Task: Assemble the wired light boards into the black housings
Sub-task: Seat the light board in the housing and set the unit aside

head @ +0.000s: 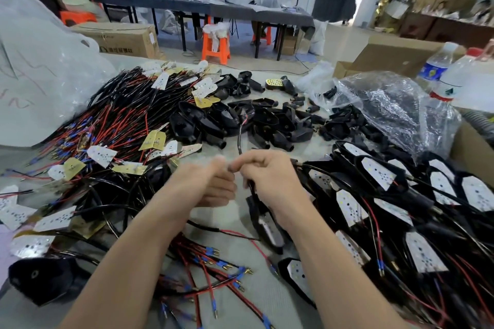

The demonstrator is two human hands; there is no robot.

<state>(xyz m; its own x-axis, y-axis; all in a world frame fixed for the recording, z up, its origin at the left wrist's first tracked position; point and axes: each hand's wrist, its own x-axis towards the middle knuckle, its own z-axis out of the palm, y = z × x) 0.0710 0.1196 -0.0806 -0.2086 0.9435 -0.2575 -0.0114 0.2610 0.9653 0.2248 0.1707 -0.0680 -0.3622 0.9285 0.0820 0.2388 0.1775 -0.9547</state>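
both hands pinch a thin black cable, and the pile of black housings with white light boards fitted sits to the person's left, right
Wrong side. The head view shows the pile of black housings with white light boards fitted to the person's right; the left hand and right hand do pinch the black cable.

A narrow strip of bare counter (227, 148) runs between the wire pile (112, 120) on the left and the filled housings (387, 195) on the right. At its far end empty black housings (240, 120) block it; loose leads (213, 270) cross the near part.
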